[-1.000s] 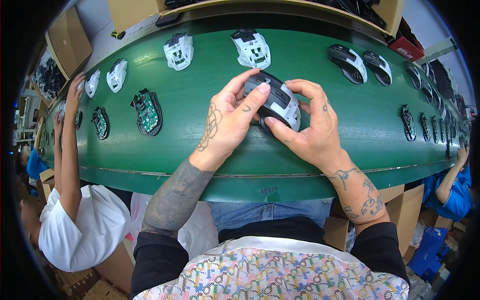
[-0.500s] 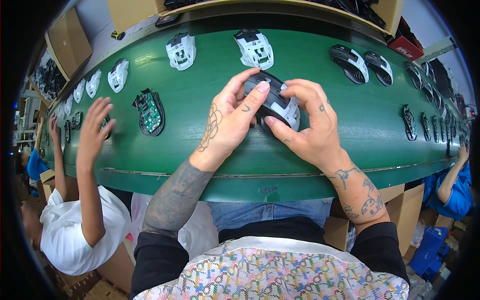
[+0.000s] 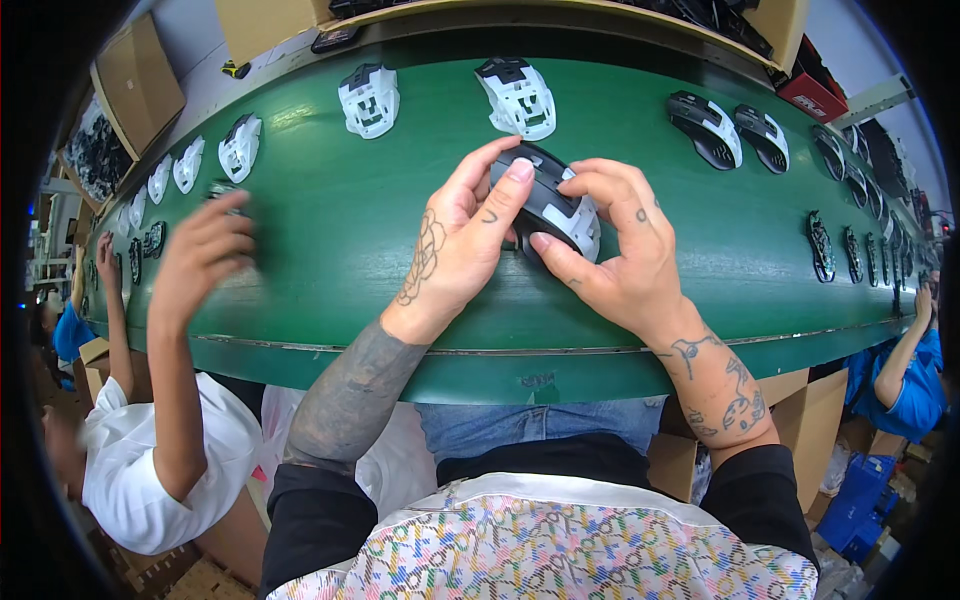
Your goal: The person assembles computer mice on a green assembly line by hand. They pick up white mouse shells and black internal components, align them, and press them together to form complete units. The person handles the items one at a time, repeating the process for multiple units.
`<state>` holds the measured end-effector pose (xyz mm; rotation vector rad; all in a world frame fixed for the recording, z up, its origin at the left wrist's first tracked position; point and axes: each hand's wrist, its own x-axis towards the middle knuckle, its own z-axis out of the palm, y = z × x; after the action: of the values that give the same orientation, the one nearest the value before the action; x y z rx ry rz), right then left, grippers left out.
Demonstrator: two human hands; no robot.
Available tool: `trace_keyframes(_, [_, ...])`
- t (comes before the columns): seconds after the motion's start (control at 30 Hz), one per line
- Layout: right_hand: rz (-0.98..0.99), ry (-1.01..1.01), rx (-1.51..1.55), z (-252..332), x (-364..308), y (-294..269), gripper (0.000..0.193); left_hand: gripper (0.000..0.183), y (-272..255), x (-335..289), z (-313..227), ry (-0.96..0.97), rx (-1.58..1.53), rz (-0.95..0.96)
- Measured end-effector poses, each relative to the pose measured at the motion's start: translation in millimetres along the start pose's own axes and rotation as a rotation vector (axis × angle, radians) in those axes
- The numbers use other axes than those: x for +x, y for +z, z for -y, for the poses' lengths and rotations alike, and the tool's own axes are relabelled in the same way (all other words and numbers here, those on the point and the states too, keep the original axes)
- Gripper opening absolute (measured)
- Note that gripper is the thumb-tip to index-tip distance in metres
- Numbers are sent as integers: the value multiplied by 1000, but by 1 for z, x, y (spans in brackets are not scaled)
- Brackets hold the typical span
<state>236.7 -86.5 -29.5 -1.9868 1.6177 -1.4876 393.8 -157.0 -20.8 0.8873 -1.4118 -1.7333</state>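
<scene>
Mouse (image 3: 548, 207) held at clock centre, over worktop (image 3: 370, 220).
Left hand (image 3: 462, 232), eight o'clock, and right hand (image 3: 632, 236), four o'clock, close around it, thumbs and fingers opposed, apparently for steadiness; white shell (image 3: 514, 86) lies at twelve.

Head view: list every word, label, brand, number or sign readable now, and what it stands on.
No text can be quoted reliably.
Red box: pale printed characters, too small and blurred.
Green worktable edge: a dark mark, illegible.
Patterned garment: repeating coloured motifs, no readable word.
Held mouse: no readable text.
</scene>
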Motion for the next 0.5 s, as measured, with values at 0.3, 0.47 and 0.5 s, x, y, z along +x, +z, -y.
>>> trace_keyframes(0.3, [-21,-8,11,2,2,4,50,41,-2,-1,-5,-27,18,-23])
trace_keyframes(0.47, [-30,31,39,3,1,5,63,40,-2,-1,-4,6,-20,-21])
trace_keyframes(0.5, [-38,29,45,4,1,5,63,40,-2,-2,-6,0,-5,-18])
